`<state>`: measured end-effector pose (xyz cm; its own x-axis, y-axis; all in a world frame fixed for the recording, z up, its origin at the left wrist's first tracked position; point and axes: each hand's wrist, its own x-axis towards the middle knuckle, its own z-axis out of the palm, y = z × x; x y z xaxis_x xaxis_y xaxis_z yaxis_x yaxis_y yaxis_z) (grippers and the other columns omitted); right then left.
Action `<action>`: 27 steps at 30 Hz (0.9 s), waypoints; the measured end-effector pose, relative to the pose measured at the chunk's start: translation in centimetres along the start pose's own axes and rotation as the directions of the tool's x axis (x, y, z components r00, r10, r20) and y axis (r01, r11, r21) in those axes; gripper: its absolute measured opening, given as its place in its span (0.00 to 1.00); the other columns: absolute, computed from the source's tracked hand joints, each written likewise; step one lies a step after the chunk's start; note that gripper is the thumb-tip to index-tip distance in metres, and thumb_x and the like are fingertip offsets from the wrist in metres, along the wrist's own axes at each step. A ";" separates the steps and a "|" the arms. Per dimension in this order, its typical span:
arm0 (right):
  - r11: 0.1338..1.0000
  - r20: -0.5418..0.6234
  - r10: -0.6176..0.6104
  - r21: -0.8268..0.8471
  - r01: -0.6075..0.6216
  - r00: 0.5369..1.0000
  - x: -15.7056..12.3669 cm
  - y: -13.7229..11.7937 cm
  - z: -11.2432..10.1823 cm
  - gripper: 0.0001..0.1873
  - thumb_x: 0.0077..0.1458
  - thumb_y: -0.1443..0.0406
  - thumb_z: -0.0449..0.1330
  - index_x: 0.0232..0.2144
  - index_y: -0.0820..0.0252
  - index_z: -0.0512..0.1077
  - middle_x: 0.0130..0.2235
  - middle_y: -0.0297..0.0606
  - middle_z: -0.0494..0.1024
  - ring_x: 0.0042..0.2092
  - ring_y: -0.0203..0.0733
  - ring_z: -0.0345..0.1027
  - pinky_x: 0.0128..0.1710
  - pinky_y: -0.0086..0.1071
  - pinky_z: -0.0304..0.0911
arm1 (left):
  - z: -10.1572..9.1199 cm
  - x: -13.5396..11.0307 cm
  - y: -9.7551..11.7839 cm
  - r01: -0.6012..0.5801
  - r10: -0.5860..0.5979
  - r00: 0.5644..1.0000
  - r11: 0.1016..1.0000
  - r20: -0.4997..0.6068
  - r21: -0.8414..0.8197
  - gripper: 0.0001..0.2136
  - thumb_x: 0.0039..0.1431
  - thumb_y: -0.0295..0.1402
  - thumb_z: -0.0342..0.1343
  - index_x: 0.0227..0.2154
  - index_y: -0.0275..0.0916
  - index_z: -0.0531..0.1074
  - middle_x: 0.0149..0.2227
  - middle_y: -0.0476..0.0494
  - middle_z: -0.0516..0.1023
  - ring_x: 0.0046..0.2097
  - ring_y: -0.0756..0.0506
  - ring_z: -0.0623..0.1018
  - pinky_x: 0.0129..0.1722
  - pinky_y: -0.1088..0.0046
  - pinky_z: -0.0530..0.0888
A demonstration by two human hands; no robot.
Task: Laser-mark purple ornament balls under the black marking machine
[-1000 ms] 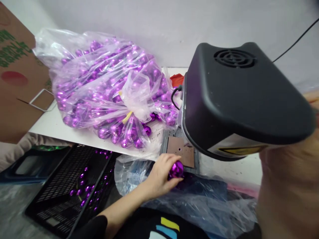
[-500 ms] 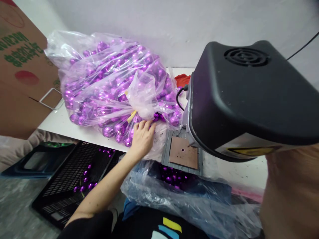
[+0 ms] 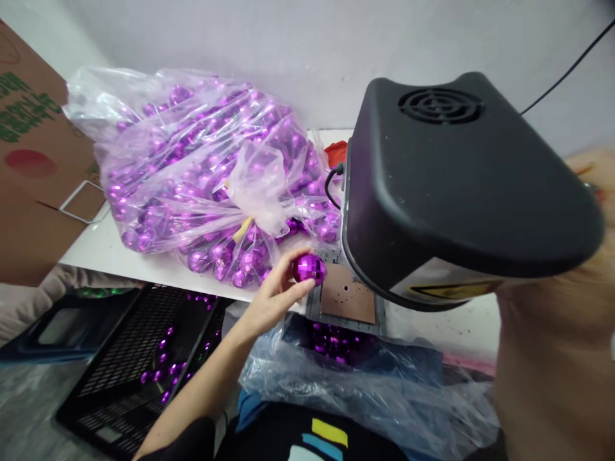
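The left hand [image 3: 275, 291] has its thumb and fingers pinched around a shiny purple ball with mirror-like facets [image 3: 310, 269]; the thumb lies along the near side and the other fingers curl behind it. The ball is at the fingertips, over the left edge of a grey slotted metal base [image 3: 312, 312]; whether it touches that base cannot be told. Just right of the fingertips is a flat brown square plate [image 3: 350, 299] with a small dark hole in its middle, and beyond it hangs a bulky black machine head with a round vent [image 3: 461, 192].

The right hand [image 3: 587, 164] is mostly hidden behind the machine head, well to the right of the left fingers, so how its fingers stand cannot be told.

Left of and beyond the left fingers lies a knotted clear plastic bag full of purple balls [image 3: 192, 153]. Below them, on the near side of the plate, more small purple balls [image 3: 331, 340] lie in shadow above a crumpled clear plastic sheet [image 3: 365, 387].

The step in hand appears to be presenting one ball at the plate. The next move would seem to call for a short shift rightward, centring the ball over the hole, with the thumb's grip kept steady against rolling.
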<state>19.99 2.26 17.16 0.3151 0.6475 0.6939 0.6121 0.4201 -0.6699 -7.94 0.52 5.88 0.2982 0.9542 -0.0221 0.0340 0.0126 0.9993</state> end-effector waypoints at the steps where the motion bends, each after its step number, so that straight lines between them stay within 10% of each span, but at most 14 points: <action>1: 1.000 -0.004 -0.009 0.001 0.009 1.000 0.0 0.0 0.0 0.25 0.61 0.51 0.56 0.27 0.70 0.67 0.25 0.32 0.57 0.30 0.18 0.52 0.30 0.20 0.46 | 0.6 -0.6 -0.5 0.093 -0.085 0.995 0.978 0.049 -0.188 0.23 0.63 0.39 0.60 0.59 0.45 0.67 0.48 0.43 0.75 0.30 0.53 0.73 0.30 0.75 0.72; 6: 0.999 -0.002 -0.034 -0.005 0.034 0.999 -0.1 0.2 0.0 0.22 0.62 0.54 0.56 0.28 0.70 0.66 0.25 0.31 0.58 0.30 0.17 0.52 0.30 0.19 0.47 | 2.6 -0.8 -3.4 0.296 -0.253 0.955 0.801 0.154 -0.521 0.20 0.58 0.43 0.65 0.49 0.38 0.72 0.41 0.42 0.77 0.34 0.49 0.77 0.29 0.78 0.71; 13: 1.000 0.022 -0.028 -0.003 0.028 0.999 0.0 -0.2 0.0 0.21 0.62 0.55 0.55 0.28 0.70 0.66 0.25 0.31 0.60 0.30 0.17 0.53 0.32 0.18 0.49 | 4.6 0.4 -5.3 0.074 -0.074 0.997 0.997 -0.017 -0.001 0.27 0.55 0.39 0.68 0.55 0.38 0.69 0.51 0.40 0.77 0.51 0.42 0.77 0.52 0.66 0.73; 27: 0.999 -0.006 -0.026 -0.025 0.026 1.000 -0.1 -0.3 0.3 0.22 0.61 0.54 0.57 0.28 0.71 0.67 0.26 0.33 0.62 0.32 0.19 0.55 0.32 0.19 0.49 | 7.4 1.7 -6.4 -0.225 0.200 0.974 0.818 0.105 0.530 0.20 0.59 0.40 0.62 0.52 0.40 0.72 0.54 0.36 0.76 0.57 0.34 0.73 0.59 0.51 0.68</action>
<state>19.59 2.25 17.22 0.3034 0.6329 0.7123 0.6377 0.4206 -0.6453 -0.63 -0.18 -0.75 0.3971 0.9009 0.1754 0.4665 -0.3627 0.8068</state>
